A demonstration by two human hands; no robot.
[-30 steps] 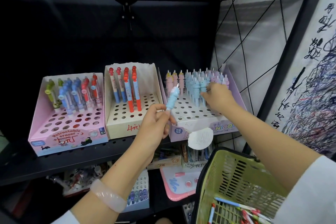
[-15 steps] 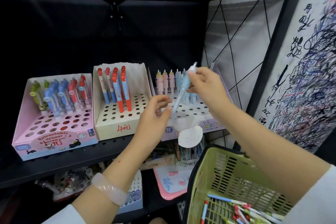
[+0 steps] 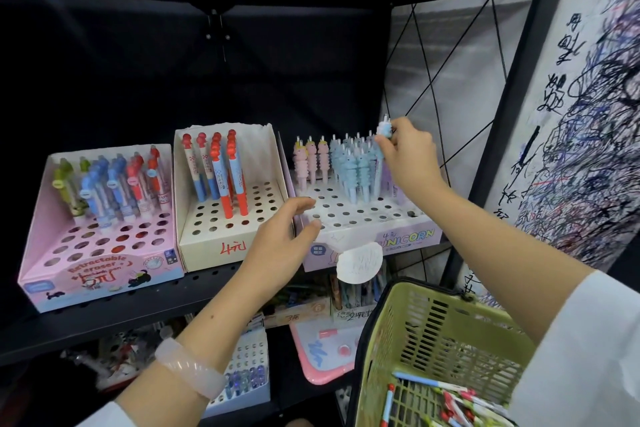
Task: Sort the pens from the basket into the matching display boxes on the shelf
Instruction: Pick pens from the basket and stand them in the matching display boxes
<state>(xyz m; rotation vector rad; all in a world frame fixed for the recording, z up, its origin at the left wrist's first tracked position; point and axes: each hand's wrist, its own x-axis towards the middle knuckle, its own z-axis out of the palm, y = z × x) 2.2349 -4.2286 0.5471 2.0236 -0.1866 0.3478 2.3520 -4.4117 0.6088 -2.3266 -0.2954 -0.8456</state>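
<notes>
My right hand (image 3: 410,156) pinches the top of a light blue unicorn pen (image 3: 382,146) and holds it upright over the right rear rows of the purple unicorn display box (image 3: 408,239), among several blue and pink pens standing there. My left hand (image 3: 280,236) hovers empty in front of that box's left corner, fingers relaxed and slightly curled. A cream box (image 3: 214,246) with red and blue pens and a pink retractable-eraser box (image 3: 104,274) stand further left on the shelf. The green basket (image 3: 433,333) with several pens hangs at lower right.
The black shelf board (image 3: 104,315) carries the three boxes. Below it sit more stationery boxes and a pink drawing board (image 3: 322,354). A black shelf post (image 3: 502,114) and a scribbled test paper (image 3: 588,114) stand to the right. An upper shelf overhangs.
The blue pen passed from my left hand to my right hand, which carried it up and right to the box's rear rows. My left hand let go and lowered, empty.
</notes>
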